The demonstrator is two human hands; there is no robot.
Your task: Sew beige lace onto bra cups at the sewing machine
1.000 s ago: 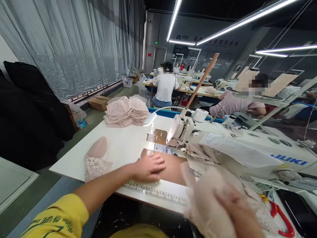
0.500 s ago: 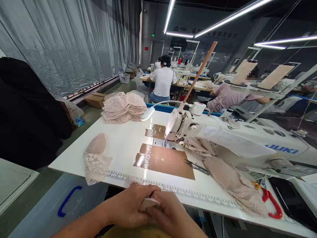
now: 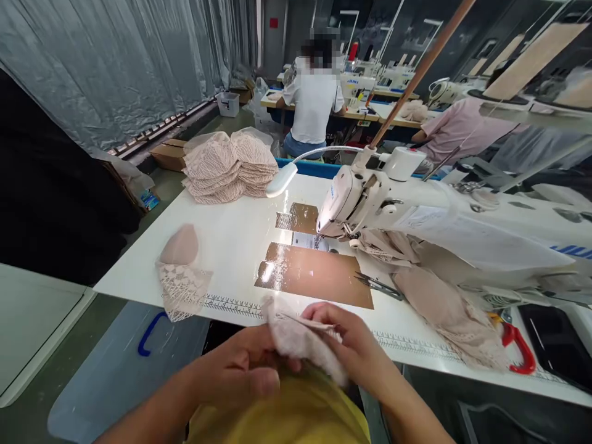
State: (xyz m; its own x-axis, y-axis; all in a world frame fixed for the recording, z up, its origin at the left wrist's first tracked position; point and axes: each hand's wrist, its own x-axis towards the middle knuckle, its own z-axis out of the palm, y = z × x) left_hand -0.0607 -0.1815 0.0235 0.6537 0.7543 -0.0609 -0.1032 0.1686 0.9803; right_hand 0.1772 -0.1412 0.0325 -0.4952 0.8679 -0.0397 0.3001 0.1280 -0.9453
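Note:
A pale pinkish lace fabric piece [image 3: 300, 338] is held between my two hands, over the table's front edge. My left hand [image 3: 245, 364] has its fingers behind the fabric's left side, the thumb lying in front. On the other side, my right hand [image 3: 346, 339] pinches the fabric's edge. Beyond them a brown plate [image 3: 314, 274] lies before the white sewing machine [image 3: 370, 200]. Black thread snips [image 3: 379, 285] rest at the plate's right end. To the left lies a beige cup piece with lace [image 3: 180, 271].
Stacked lace pieces [image 3: 226, 166] stand at the table's back left. A lamp [image 3: 282, 180] hangs over the table. Beige fabric [image 3: 444, 308], a red-handled tool [image 3: 520, 348] and a phone [image 3: 557, 345] lie at right. A co-worker in white [image 3: 314, 105] sits ahead.
My hands, earlier clasped close together around the piece, have moved apart, and the fabric now shows spread between them. The camera view has tilted down, and the sewing machine appears farther right.

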